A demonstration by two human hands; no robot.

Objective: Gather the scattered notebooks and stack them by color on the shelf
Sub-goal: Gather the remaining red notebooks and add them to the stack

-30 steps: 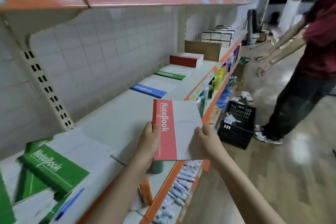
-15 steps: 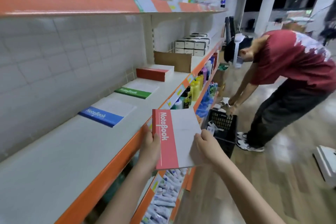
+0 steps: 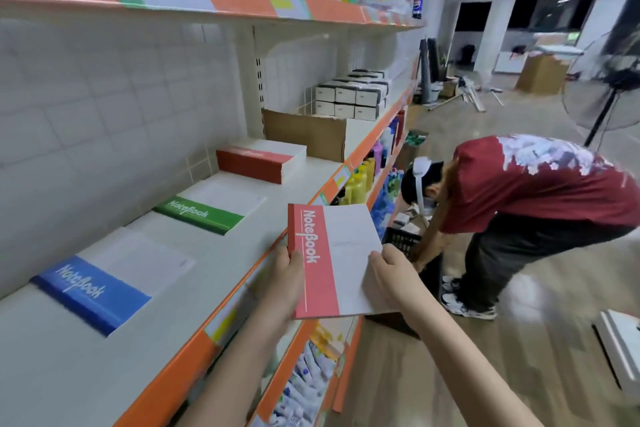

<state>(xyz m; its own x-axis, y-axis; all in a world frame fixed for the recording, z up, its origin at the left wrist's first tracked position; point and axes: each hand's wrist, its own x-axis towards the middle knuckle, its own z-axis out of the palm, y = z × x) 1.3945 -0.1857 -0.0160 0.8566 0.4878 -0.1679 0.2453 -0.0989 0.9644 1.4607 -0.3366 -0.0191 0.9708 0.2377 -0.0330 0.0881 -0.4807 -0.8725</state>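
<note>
Both hands grip a red notebook in the air just off the shelf edge: left hand curled round its spine side, right hand pinching its white side. On the shelf lie a blue notebook, a green notebook and a red stack. Beyond, a person bends over a black crate on the wood floor.

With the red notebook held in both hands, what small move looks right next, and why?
Probably carry the red notebook forward along the shelf to the red stack. The left hand and right hand hold it off the shelf's front edge, and the blue notebook and green notebook lie nearer, so the matching pile is farthest.
</note>
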